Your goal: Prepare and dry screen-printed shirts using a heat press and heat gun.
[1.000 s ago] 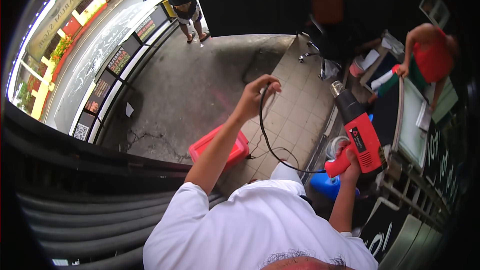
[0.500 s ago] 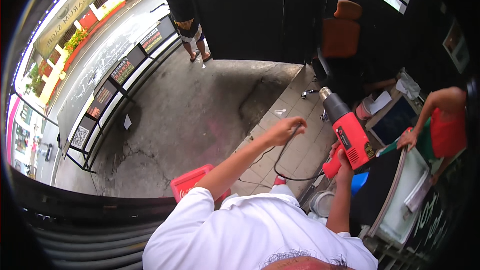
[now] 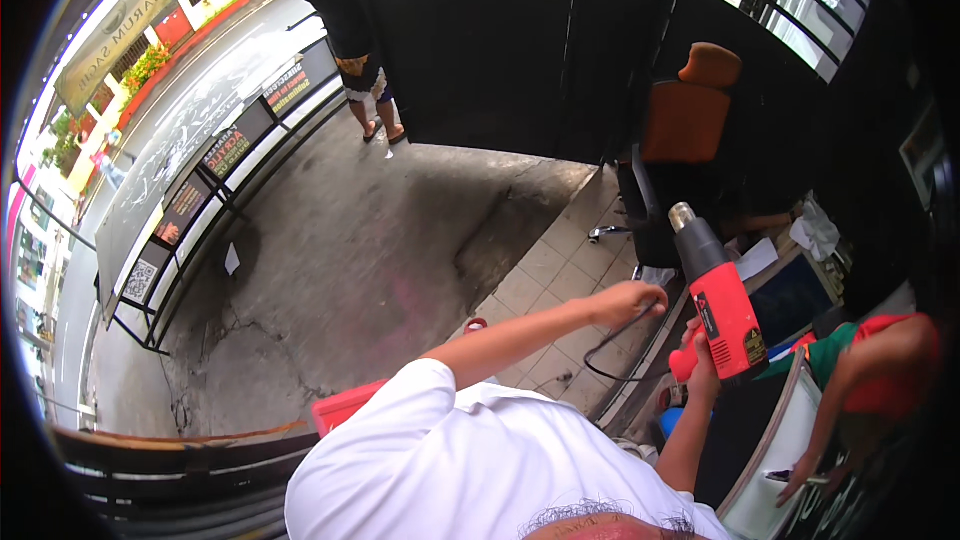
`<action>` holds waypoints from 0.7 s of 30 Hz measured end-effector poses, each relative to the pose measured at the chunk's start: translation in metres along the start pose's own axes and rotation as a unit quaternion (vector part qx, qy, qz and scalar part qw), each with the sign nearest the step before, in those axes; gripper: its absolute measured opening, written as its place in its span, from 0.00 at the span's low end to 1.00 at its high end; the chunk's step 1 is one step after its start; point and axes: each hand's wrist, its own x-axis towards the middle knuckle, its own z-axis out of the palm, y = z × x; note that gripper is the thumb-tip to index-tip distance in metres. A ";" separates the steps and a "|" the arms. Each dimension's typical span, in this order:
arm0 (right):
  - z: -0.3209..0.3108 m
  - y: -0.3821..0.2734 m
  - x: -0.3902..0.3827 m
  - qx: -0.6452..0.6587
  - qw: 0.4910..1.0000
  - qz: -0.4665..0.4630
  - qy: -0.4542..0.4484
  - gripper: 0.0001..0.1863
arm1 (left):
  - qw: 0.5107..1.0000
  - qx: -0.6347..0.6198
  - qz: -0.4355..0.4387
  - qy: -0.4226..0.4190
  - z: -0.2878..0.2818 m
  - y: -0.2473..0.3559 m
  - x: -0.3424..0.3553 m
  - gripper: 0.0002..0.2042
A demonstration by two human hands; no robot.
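Note:
My right hand grips the red handle of a red and black heat gun, which has its metal nozzle tipped upward, away from me. Just left of it, my left hand is closed on the gun's black power cord, which hangs in a loop below my fingers.
Another person bends over a pale panel at right. Someone else stands by a black partition. An orange office chair is ahead. A red box sits at lower left, and a railing with signs lines the street.
My left hand has moved down and right with the cord. The heat gun has shifted slightly right and down in view. The co-worker in red bends lower, and the view has tilted, showing more partition.

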 end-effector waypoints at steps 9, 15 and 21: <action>0.085 0.026 0.065 -0.076 0.987 0.016 0.140 0.18 | 0.934 0.195 -0.070 -0.290 -0.040 -0.161 0.006 0.37; 0.130 0.040 0.089 -0.146 0.976 0.084 0.135 0.19 | 0.929 0.178 -0.088 -0.312 -0.074 -0.217 -0.030 0.35; 0.149 0.070 0.143 -0.221 0.960 0.119 0.123 0.18 | 0.938 0.074 -0.013 -0.338 -0.098 -0.240 -0.042 0.26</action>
